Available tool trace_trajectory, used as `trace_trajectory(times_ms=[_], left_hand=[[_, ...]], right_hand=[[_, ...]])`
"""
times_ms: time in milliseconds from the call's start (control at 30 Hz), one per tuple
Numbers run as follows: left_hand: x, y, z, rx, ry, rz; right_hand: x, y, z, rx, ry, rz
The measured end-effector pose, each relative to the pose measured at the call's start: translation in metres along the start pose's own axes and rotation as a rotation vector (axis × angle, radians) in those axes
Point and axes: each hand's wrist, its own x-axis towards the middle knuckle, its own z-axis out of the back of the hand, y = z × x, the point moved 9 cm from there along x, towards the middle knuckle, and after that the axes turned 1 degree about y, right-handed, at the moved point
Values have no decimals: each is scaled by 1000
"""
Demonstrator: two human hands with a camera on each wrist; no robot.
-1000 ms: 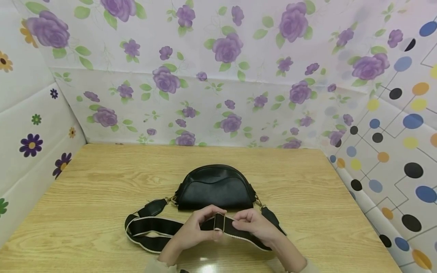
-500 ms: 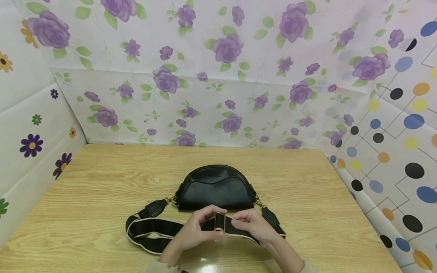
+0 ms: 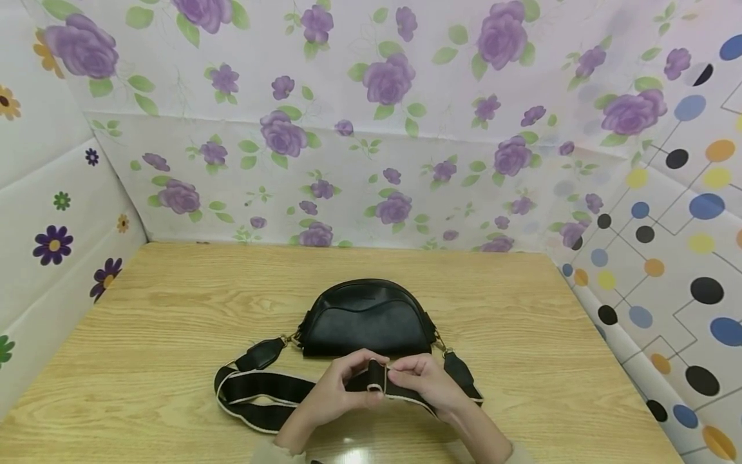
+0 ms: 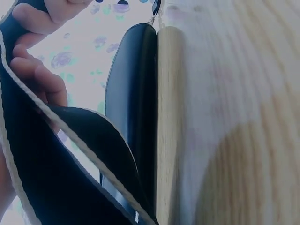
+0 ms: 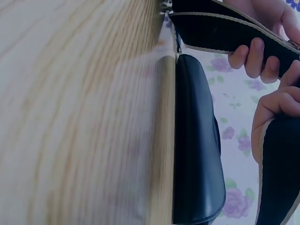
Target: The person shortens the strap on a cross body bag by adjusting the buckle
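Observation:
A black half-moon shoulder bag (image 3: 365,325) stands on the table, its wide black strap (image 3: 272,386) with pale edging looped in front. My left hand (image 3: 333,390) holds the strap beside a thin gold slider buckle (image 3: 385,380), thumb below and fingers above. From the other side my right hand (image 3: 431,386) pinches the strap at the buckle. A small fold of webbing bulges up left of the buckle. In the left wrist view the strap (image 4: 61,164) hangs across the front of the bag (image 4: 133,93). The right wrist view shows curled fingers (image 5: 255,58) under the strap.
The wooden table (image 3: 191,303) runs back to a wall covering with purple flowers (image 3: 388,77). A dotted covering (image 3: 666,258) borders the right side, a flowered one (image 3: 52,193) the left. Leather end tabs (image 3: 262,353) and metal clasps join the strap to the bag.
The webbing left of the buckle has bulged into a taller fold. Both hands and the buckle have shifted slightly right, while the strap's right-hand stretch has drawn in a little.

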Motion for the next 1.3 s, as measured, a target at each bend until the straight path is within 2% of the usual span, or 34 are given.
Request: trace_trajectory(times_ms=[300,500,733,867,1067,1300], left_hand=[[0,-2,0,-45,4,-5],[-1,-3,2,-15,1,-4],[0,-3,3,-9,-4,-4],[0,-4,4,-15,-10,-5],[1,-6,3,-17,-16,-18],[1,-6,-1,-62,4,-27]], right_hand=[[-1,-4,2,-35,11,-70],[-5,-9,9,-84,22,-130],[-6,-1,7,-94,71,-49],[-5,2,4,-99,64,-15],[-4,5,2,-51,60,10],[-1,5,1,-85,38,30]])
